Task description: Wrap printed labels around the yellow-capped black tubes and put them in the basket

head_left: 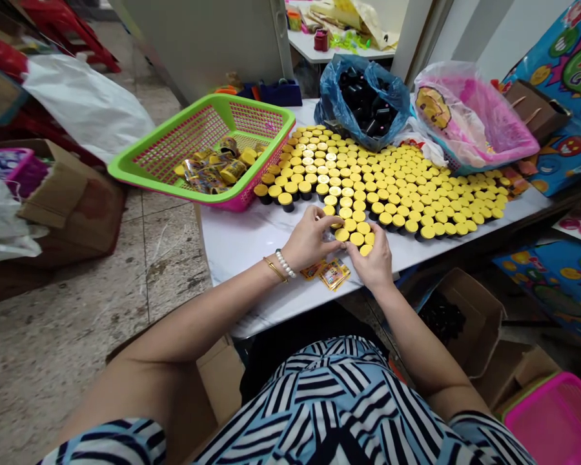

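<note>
Free on your left: bare white tabletop (237, 242) beside your left hand (307, 239), reaching to the green-and-pink basket (201, 145).
Free on your right: a narrow tabletop strip along the front, beside your right hand (370, 258).
Blocked ahead: packed yellow-capped containers (382, 187) against your fingers (363, 245), with a blue plastic bag (363, 103) and pink plastic bag (469, 119) behind.
Blocked below: printed packets (332, 274) just under your hands.

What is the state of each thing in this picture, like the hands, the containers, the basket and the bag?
Left hand: fingers on yellow caps.
Right hand: fingers on yellow caps.
Yellow-capped black containers: upright, in close rows.
Green-and-pink basket: holding wrapped yellow packs.
Blue plastic bag: open, filled with black items.
Cardboard box: open, black items inside.
</note>
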The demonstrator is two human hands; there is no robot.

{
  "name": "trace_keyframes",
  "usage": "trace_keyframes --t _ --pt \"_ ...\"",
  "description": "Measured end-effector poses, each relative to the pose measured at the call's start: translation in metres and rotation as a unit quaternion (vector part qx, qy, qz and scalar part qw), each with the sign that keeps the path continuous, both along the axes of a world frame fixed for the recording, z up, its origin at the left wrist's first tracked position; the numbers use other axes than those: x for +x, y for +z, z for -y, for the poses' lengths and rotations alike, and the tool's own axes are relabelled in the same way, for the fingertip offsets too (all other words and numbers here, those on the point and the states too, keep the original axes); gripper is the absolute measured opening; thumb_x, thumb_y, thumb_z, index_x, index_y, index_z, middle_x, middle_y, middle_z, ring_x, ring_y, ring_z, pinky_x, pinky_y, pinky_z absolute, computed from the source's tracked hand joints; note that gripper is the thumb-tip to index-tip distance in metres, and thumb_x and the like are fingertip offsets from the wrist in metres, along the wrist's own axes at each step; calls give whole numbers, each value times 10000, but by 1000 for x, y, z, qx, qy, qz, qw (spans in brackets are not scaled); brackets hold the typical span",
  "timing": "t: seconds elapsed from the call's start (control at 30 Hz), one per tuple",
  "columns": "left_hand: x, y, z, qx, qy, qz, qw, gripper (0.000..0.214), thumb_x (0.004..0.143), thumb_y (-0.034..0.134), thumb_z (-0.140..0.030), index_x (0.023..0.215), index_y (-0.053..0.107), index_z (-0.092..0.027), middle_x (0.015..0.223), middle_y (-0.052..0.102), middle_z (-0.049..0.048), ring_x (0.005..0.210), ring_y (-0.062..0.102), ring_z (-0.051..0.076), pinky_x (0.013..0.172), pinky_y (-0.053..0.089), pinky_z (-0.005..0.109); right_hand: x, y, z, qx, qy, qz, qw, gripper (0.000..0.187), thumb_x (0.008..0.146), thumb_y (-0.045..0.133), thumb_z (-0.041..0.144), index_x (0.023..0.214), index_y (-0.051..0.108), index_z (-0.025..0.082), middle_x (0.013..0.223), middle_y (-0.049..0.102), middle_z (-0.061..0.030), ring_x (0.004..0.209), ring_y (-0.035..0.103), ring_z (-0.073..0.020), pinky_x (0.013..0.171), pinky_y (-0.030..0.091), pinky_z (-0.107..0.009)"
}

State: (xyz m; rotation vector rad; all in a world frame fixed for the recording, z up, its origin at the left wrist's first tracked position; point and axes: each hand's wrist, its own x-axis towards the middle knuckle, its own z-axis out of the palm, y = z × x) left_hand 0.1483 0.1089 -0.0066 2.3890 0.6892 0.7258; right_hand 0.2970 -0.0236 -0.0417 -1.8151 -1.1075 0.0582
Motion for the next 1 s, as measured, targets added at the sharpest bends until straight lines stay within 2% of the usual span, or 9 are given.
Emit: trace_keyframes --t 0.13,0.3,0.4,0.57,0.63,0.7,0.8,0.87,1.0 --pt "-9 0 -5 15 7 -4 1000 465 769 881 -382 1196 740 -264 1155 483 79 1048 559 235 899 578 396 2 3 -10 -9 41 4 999 656 826 769 402 1374 508 154 1371 638 -207 1282 611 -335 1097 512 -529" --pt "-20 8 -3 -8 -7 -3 1000 601 750 893 -380 1284 661 -231 1178 499 80 950 585 191 892 593 389 20 4 -5 -26 96 22 995 680 800 806 443 1372 543 186 1341 674 -164 1241 642 -322 1069 539 -514" --pt "-25 8 -4 -29 31 27 999 608 786 851 -411 1302 594 -220 1214 523 83 847 593 148 821 605 355 28 3 4 -6 80 67 995 704 808 808 454 1400 531 195 1348 663 -160 1236 642 -314 1070 545 -520" --pt "-21 9 -19 -52 92 21 994 378 885 716 -294 1239 615 -210 1130 596 70 752 604 121 788 577 329 24 7 13 55 70 135 987 703 872 764 423 1473 477 200 1445 583 -185 1377 552 -340 1165 480 -571" --pt "-23 12 -23 -62 101 14 993 317 900 684 -262 1207 639 -195 1069 637 63 747 608 132 778 557 328 21 9 18 89 53 162 981 670 888 753 395 1470 490 194 1460 562 -196 1402 531 -354 1182 460 -592" --pt "-31 13 -21 -55 110 12 992 265 912 669 -258 1166 670 -181 983 669 50 752 608 149 771 536 330 17 8 27 128 23 190 973 569 895 744 344 1410 555 195 1415 585 -194 1345 574 -351 1137 498 -589" --pt "-53 8 -7 -40 87 -6 995 199 910 698 -273 1084 743 -188 887 670 41 743 603 162 742 511 327 7 3 48 141 -4 221 965 322 910 705 280 1226 673 226 1246 660 -155 1184 655 -323 1008 580 -549" --pt "-66 -2 4 -42 53 -29 997 162 902 732 -294 1030 785 -210 883 665 49 748 608 166 717 501 322 -4 1 60 114 16 224 968 228 912 690 255 1139 707 259 1162 683 -125 1101 682 -304 948 600 -525" --pt "-72 -17 14 -57 41 -54 996 92 911 737 -285 897 801 -221 873 669 46 746 615 160 702 492 315 -30 3 69 119 118 193 967 322 878 716 168 1166 718 311 1175 699 -86 1081 691 -279 942 600 -499"
